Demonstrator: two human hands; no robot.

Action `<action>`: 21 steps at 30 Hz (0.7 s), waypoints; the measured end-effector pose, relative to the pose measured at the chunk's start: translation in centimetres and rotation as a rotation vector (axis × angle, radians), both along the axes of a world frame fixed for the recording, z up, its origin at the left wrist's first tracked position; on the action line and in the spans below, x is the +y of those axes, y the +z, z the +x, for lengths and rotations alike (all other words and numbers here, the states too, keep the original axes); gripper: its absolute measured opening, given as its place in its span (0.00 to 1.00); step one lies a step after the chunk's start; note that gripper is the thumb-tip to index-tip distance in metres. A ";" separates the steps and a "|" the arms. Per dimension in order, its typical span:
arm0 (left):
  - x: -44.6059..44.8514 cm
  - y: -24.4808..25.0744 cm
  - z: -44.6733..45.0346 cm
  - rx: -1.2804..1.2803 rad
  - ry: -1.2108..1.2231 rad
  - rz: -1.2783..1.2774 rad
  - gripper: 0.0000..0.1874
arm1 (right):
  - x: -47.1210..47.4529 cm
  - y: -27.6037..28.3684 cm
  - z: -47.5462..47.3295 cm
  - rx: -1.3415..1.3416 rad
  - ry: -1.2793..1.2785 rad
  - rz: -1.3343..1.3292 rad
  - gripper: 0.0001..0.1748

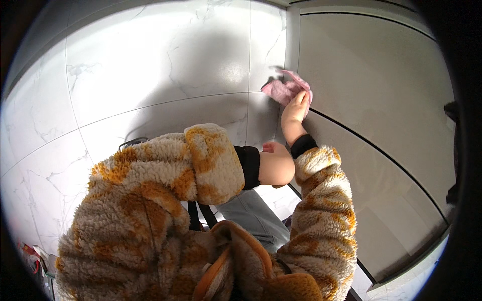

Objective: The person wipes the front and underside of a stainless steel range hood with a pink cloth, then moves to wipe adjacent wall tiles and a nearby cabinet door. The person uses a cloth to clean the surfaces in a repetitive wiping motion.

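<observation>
A pink fuzzy cloth (284,91) is in my right hand (295,109), up against the corner where the white marble-patterned wall meets a grey cabinet front (369,82). Part of the cloth folds up over my fingers, and its left end lies toward the wall tiles. My left hand (276,163) is bent in front of me, lower than the right and close to its forearm. Its fingers are mostly hidden behind the wrist, so whether it holds anything does not show. Both arms wear fluffy white and orange sleeves with black cuffs.
Marble-patterned tiles (124,56) with thin joints spread across the left and top. Dark gaps divide the cabinet panels at right. A dark curved object (133,142) shows partly behind my left sleeve. Several small items (37,259) stand at the lower left edge. Grey trousers (252,218) show below.
</observation>
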State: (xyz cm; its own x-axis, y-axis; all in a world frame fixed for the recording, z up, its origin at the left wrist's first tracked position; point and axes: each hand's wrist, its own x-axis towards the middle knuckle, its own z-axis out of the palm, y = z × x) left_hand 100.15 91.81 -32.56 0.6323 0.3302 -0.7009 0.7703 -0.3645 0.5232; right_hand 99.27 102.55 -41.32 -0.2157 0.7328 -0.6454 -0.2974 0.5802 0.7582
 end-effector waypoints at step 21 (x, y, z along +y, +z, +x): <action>-0.8 0.6 -2.5 -0.054 0.058 0.088 0.29 | 0.5 0.4 -2.3 -0.043 0.014 -0.003 0.29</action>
